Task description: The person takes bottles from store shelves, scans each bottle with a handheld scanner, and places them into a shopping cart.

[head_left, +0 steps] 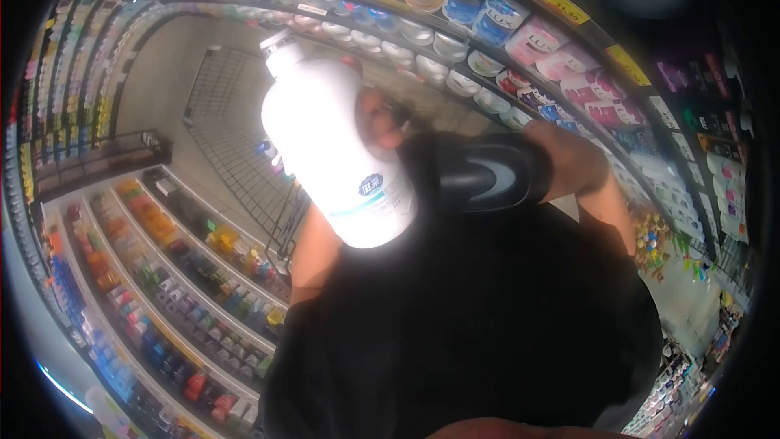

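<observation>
Bottle (325,142), white and glaring in the light, fills the space in front of the person's chest, its neck tipped to the upper left and its base to the lower right; a small blue mark and a pale blue band show near the base. The left hand (382,120) is mostly hidden behind it, with fingers curled round its right side. The right hand (578,158) is closed about the right end of a black object (487,175) with a grey crescent on it — the fingers are largely out of sight, and whether that object touches the white plastic I cannot tell. Beyond stands a wire cart (223,142). Packs marked LUX (532,39) line the shelf at upper right — colourful goods (166,284) fill the rows at lower left.
</observation>
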A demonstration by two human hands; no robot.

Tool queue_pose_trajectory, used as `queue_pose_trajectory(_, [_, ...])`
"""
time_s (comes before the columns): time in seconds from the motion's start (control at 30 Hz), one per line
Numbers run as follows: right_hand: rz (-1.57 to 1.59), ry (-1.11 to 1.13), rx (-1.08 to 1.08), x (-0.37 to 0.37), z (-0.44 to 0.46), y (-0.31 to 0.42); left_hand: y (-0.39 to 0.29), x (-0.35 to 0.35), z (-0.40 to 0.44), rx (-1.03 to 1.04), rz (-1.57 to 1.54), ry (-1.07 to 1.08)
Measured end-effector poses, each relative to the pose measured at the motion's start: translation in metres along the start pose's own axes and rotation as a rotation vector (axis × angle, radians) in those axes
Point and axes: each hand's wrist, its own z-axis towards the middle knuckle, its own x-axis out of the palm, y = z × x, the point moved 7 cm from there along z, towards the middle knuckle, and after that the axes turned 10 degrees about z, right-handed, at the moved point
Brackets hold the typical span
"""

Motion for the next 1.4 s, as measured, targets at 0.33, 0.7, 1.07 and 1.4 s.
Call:
queue_pose_trajectory(0.33, [0.036,-0.111,-0.015,0.002,0.0,-0.019,0.0,0.005,0.002,-0.005,-0.023,0.022])
queue_pose_trajectory(0.7, [0.14,-0.17,-0.032,0.001,0.001,-0.023,0.002,0.0,0.006,0.015,-0.03,0.159])
queue_pose_trajectory(1.07, [0.049,-0.112,0.105,-0.002,-0.001,-0.029,0.002,-0.009,0.001,0.082,-0.008,0.266])
queue_pose_trajectory(1.4, [0.097,-0.079,0.072,0.004,0.005,-0.023,0.01,-0.039,-0.003,0.004,-0.087,0.147])
